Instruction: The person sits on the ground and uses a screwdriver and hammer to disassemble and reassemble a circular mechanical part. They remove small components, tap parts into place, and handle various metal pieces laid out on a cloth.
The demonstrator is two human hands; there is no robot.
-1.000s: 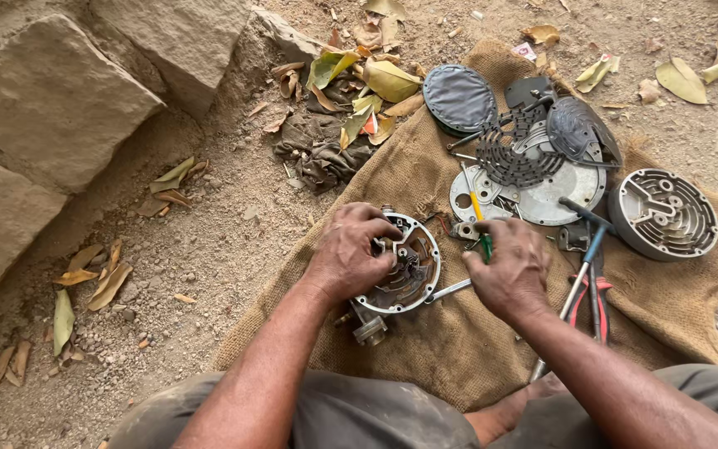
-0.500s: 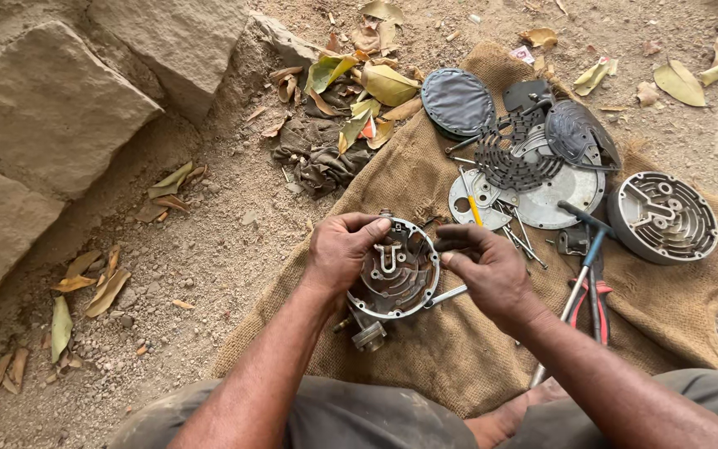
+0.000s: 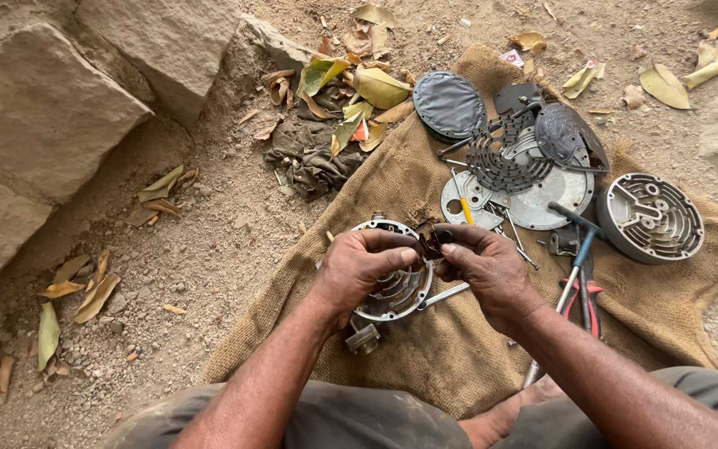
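My left hand [image 3: 365, 266] and my right hand [image 3: 485, 268] meet above a round grey metal housing [image 3: 394, 287] that lies on a brown burlap cloth [image 3: 450, 349]. Both hands pinch a small dark metal part [image 3: 430, 241] between thumbs and fingertips, held just over the housing's far rim. The housing shows curved ribs inside and a small fitting at its near edge. My fingers hide most of the small part.
Beyond my hands the cloth carries a round metal plate [image 3: 554, 193], a ribbed round cover [image 3: 650, 218], a dark gasket [image 3: 449, 104], a perforated dark piece [image 3: 500, 162], red-handled pliers [image 3: 583, 295] and a yellow-handled tool [image 3: 463, 206]. Large stones [image 3: 43, 108] stand at the left; dry leaves [image 3: 351, 83] and a rag [image 3: 313, 162] lie on the dirt.
My hands have risen from the housing and come together, both pinching the small dark part above its rim. The view has drifted slightly.
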